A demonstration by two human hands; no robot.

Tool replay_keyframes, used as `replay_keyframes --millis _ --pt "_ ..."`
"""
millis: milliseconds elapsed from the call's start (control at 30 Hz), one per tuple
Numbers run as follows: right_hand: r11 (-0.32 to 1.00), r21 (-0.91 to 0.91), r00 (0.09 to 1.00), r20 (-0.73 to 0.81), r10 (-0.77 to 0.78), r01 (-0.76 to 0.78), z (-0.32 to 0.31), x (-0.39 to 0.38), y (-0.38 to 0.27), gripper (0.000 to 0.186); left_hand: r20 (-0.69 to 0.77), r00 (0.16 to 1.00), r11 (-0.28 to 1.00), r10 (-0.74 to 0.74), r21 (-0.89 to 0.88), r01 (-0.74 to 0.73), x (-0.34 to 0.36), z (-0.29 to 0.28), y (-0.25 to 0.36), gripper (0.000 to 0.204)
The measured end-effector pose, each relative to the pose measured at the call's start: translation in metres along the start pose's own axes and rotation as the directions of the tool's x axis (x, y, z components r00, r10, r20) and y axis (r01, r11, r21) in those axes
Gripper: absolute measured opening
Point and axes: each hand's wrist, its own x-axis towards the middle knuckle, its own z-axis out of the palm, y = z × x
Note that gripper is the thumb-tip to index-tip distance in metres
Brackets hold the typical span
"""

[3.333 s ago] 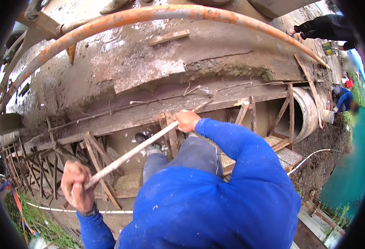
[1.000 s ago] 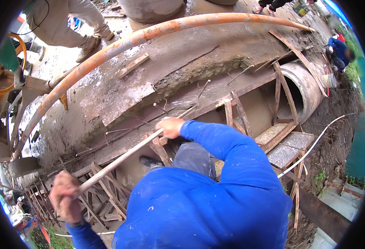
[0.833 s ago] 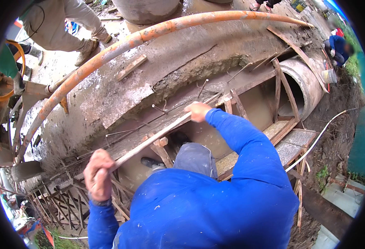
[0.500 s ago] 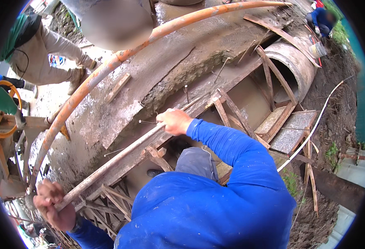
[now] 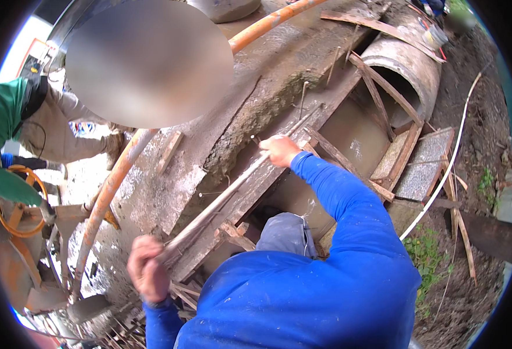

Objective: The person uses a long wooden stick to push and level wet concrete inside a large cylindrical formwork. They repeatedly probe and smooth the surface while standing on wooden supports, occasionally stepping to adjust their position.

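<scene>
A long, pale wooden pole (image 5: 212, 215) slants from lower left to upper right along a muddy plank (image 5: 256, 200) at the trench side. My right hand (image 5: 280, 151) is closed around it partway up, next to a bent metal pin. Beyond that hand a thinner stretch of the pole runs over the plank. Down by the pole's near-left end is my left hand (image 5: 149, 269), slightly smeared, with its fingers curled around that end. Both of my sleeves are blue. The pole's far tip lies in or on mud, so its shape cannot be made out.
Muddy water lies in the trench, crossed by wooden braces (image 5: 334, 157). A concrete pipe (image 5: 407, 58) opens at its far end. An orange hose (image 5: 122, 168) arches across the left. There a green-sleeved person (image 5: 14, 134) reaches to an orange wheel (image 5: 18, 200). A white hose (image 5: 448, 168) curves at right.
The view has shifted, with the trench scene moving right and up. My left hand is closer to my right hand along the pole. The person in green has reached toward the orange wheel.
</scene>
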Motion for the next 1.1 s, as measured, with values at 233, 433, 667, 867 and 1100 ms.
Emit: replay_keyframes --millis 233,433,667,867,1100 --pt "0.998 0.041 0.999 -0.009 -0.051 0.051 -0.035 -0.003 -0.059 0.014 0.03 0.975 0.972 0.218 -0.093 -0.215 0.033 -0.032 0.064 0.016" --pt "0.997 -0.056 0.998 0.02 0.056 -0.055 -0.002 -0.009 0.072 0.015 0.249 0.968 0.999 -0.019 0.031 0.012 0.009 0.054 -0.017 0.016" --pt "0.997 0.064 0.989 -0.141 -0.041 0.051 0.011 -0.014 -0.049 0.023 0.07 0.982 0.974 0.175 0.133 -0.183 0.023 -0.027 0.048 0.012" --pt "0.945 0.164 0.959 -0.079 -0.273 0.283 0.027 -0.011 -0.185 0.018 0.041 0.954 0.955 0.298 -0.005 -0.298 0.005 -0.132 0.153 0.009" --pt "0.822 0.316 0.844 0.104 -0.527 0.474 -0.007 -0.043 -0.315 0.015 0.097 0.989 0.965 0.116 -0.248 -0.088 -0.098 -0.255 0.256 0.032"
